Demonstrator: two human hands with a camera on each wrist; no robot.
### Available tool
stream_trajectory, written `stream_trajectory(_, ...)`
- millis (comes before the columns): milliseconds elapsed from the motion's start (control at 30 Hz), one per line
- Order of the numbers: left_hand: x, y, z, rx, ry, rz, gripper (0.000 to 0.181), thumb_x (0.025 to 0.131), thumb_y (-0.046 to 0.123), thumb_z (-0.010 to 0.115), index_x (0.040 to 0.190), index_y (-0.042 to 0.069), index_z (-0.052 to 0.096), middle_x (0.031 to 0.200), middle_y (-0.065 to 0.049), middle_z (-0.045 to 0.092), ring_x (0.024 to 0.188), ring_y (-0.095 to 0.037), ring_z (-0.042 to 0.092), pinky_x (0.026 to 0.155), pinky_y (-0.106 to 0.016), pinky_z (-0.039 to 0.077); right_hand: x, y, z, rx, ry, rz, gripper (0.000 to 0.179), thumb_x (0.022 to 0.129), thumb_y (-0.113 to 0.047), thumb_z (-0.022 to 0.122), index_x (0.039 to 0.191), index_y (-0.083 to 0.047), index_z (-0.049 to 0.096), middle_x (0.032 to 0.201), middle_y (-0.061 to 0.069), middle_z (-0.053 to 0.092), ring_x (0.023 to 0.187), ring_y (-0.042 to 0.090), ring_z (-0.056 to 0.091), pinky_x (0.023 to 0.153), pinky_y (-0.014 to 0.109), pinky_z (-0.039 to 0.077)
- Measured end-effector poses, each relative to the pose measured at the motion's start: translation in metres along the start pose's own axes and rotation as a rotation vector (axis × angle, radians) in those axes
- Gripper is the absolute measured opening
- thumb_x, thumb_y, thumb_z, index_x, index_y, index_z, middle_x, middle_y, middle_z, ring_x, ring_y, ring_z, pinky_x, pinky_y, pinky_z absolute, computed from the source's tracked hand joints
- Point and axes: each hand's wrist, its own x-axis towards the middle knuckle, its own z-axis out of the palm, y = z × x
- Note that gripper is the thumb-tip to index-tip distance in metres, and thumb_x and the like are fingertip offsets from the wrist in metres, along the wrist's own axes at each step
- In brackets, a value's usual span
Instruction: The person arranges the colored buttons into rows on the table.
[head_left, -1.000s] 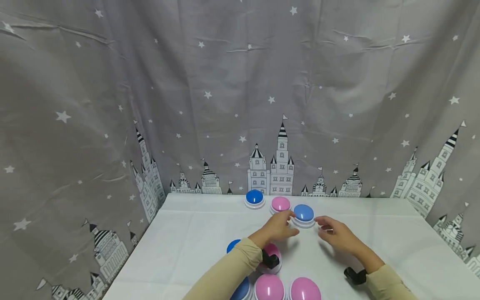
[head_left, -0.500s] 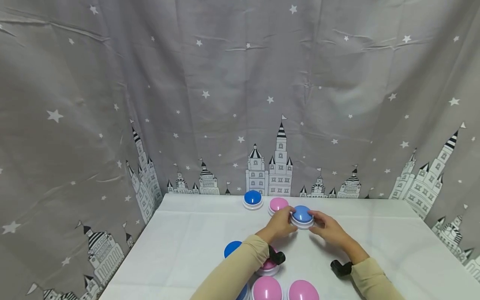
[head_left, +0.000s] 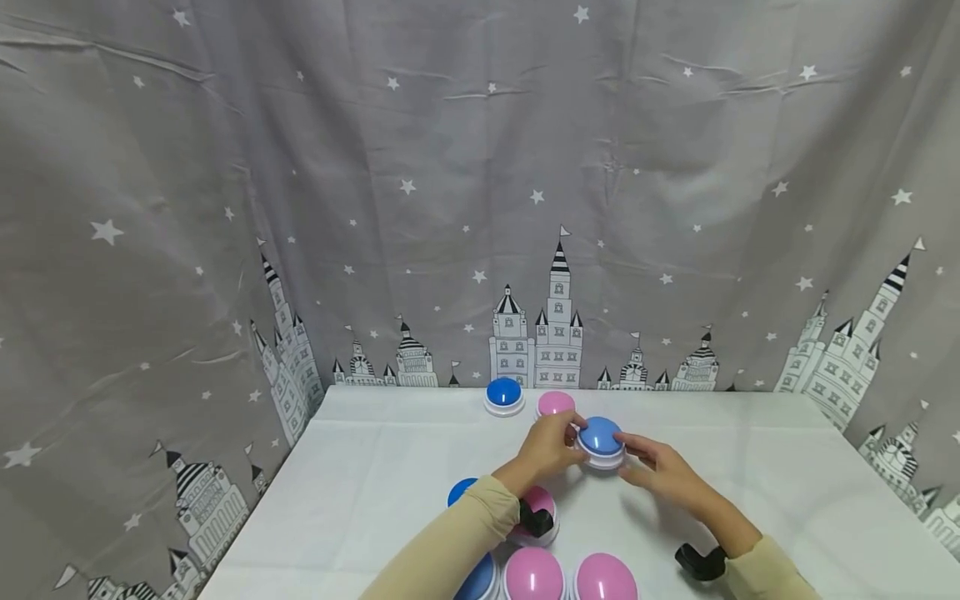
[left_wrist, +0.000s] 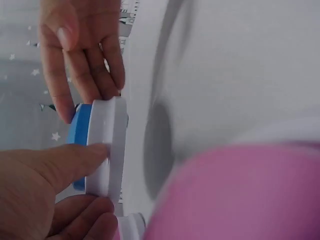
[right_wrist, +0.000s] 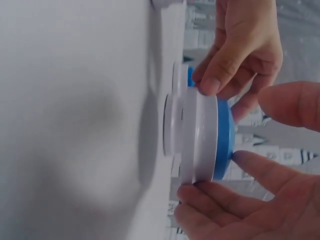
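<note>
A light blue domed push button (head_left: 600,437) on a round white base is held a little above the table, its shadow apart from it in both wrist views. My left hand (head_left: 546,450) pinches the base from the left; in the left wrist view its thumb (left_wrist: 95,156) lies along the white rim, with fingers curled on the side below. On the other side, my right hand (head_left: 667,477) touches the button with extended fingertips. In the right wrist view its index finger (right_wrist: 260,170) meets the blue dome, other fingers touch the base, and the thumb (right_wrist: 290,104) stands away.
At the back of the white table (head_left: 390,475) sit a dark blue button (head_left: 503,392) and a pink button (head_left: 557,403). Nearer, a dark blue button (head_left: 459,490) and several pink and blue ones are partly hidden by my left sleeve (head_left: 442,550). A grey castle-print curtain (head_left: 420,250) hangs behind.
Both hands have closed in on the light blue button from either side. It has come up off the table and shifted slightly left and nearer.
</note>
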Motion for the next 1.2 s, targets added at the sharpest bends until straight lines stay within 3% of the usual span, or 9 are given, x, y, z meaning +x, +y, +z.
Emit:
stream_trajectory(133,-0.014,0.004,-0.005,0.035,-0.008,0.018,0.045,0.065,0.017,0.082,0.105,0.012,0.063,0.078,0.001,0.063,0.071,-0.010,0.057,0.061,-0.016,0.042,-0.012,-0.010,0.005,-0.029,0.003,0.001,0.055,0.084,-0.015,0.065,0.132,0.000,0.044,0.134,0.020,0.044,0.122,0.041,0.039,0.100,0.050,0.029)
stream_trajectory(433,-0.043,0.020,-0.016,0.212,-0.055,-0.008,0.043,0.067,0.028,0.080,0.106,0.021,0.065,0.077,0.011,0.060,0.067,0.000,0.048,0.060,-0.017,0.040,-0.037,-0.027,0.018,-0.049,-0.033,-0.067,0.057,0.083,-0.015,0.066,0.133,-0.001,0.043,0.134,0.017,0.045,0.123,0.037,0.039,0.097,0.049,0.032)
stream_trajectory(600,-0.060,0.032,-0.021,0.260,-0.064,0.015,0.043,0.067,0.030,0.081,0.105,0.021,0.065,0.079,0.012,0.062,0.068,0.000,0.049,0.063,-0.020,0.039,-0.053,-0.035,0.023,-0.064,-0.030,-0.074,0.056,0.083,-0.015,0.066,0.133,-0.005,0.044,0.134,0.012,0.046,0.123,0.035,0.040,0.098,0.038,0.037)
stream_trajectory(767,-0.077,0.035,-0.019,0.318,-0.078,0.069,0.042,0.066,0.034,0.080,0.103,0.022,0.065,0.078,0.014,0.062,0.067,0.001,0.049,0.065,-0.020,0.039,-0.069,-0.037,0.032,-0.100,-0.035,-0.131,0.054,0.082,-0.013,0.067,0.132,-0.005,0.046,0.131,0.011,0.049,0.121,0.028,0.043,0.095,0.022,0.037)
stream_trajectory(933,-0.087,0.033,-0.017,0.367,-0.048,0.147,0.042,0.065,0.035,0.080,0.102,0.021,0.065,0.074,0.013,0.061,0.063,0.002,0.048,0.062,-0.017,0.038,-0.076,-0.040,0.038,-0.134,-0.025,-0.136,0.057,0.081,-0.018,0.069,0.132,-0.008,0.047,0.130,0.008,0.050,0.121,0.024,0.044,0.094,0.026,0.038)
stream_trajectory(1033,-0.090,0.031,-0.016,0.377,-0.049,0.170,0.043,0.065,0.036,0.080,0.102,0.021,0.064,0.076,0.013,0.063,0.065,0.003,0.049,0.070,-0.021,0.041,-0.078,-0.040,0.041,-0.151,-0.015,-0.141,0.058,0.078,-0.019,0.071,0.131,-0.009,0.048,0.129,0.008,0.052,0.119,0.027,0.046,0.093,0.028,0.040)
stream_trajectory(1200,-0.095,0.027,-0.014,0.414,-0.071,0.198,0.042,0.067,0.037,0.079,0.103,0.021,0.064,0.078,0.013,0.063,0.071,0.004,0.052,0.091,-0.038,0.038,-0.080,-0.038,0.044,-0.169,-0.029,-0.122,0.057,0.078,-0.021,0.070,0.131,-0.012,0.049,0.128,0.007,0.053,0.118,0.024,0.047,0.093,0.027,0.037)
